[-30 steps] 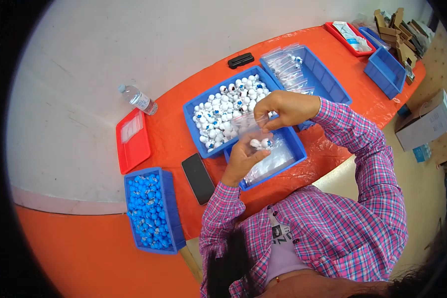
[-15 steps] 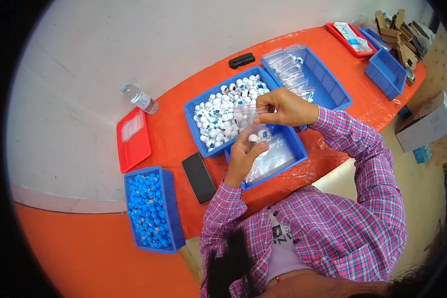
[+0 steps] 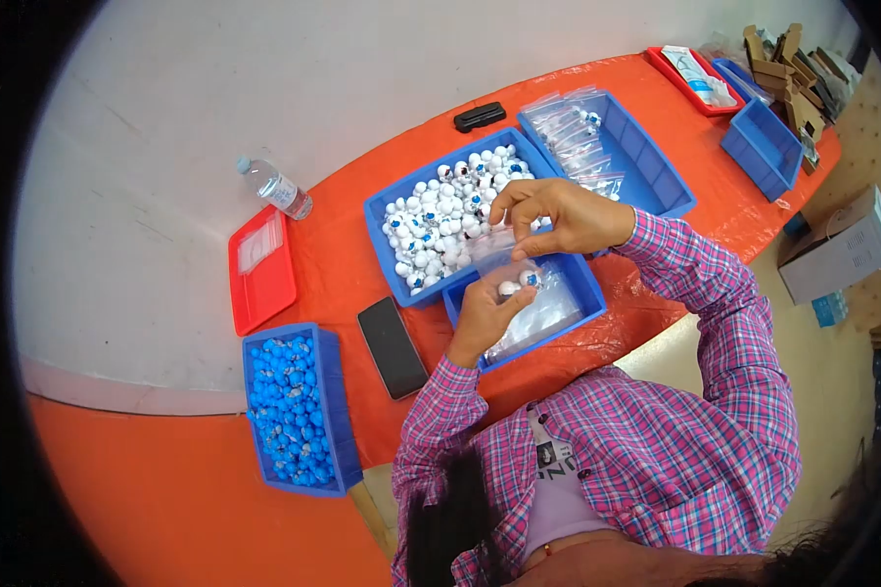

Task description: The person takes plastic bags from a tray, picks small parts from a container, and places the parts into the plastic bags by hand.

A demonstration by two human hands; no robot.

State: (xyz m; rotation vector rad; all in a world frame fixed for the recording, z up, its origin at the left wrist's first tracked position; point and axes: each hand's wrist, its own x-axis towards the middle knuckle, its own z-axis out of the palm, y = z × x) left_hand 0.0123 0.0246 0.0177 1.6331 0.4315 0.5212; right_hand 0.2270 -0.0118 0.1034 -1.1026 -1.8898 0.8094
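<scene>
Clear plastic bag (image 3: 492, 252), white balls (image 3: 529, 279) inside, one blue-marked, hands (image 3: 480, 318) clamped on bag

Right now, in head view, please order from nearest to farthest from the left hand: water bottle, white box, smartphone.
1. Smartphone, just left of the left hand.
2. Water bottle, farther left, by the wall.
3. White box, far right, beyond the table.
</scene>
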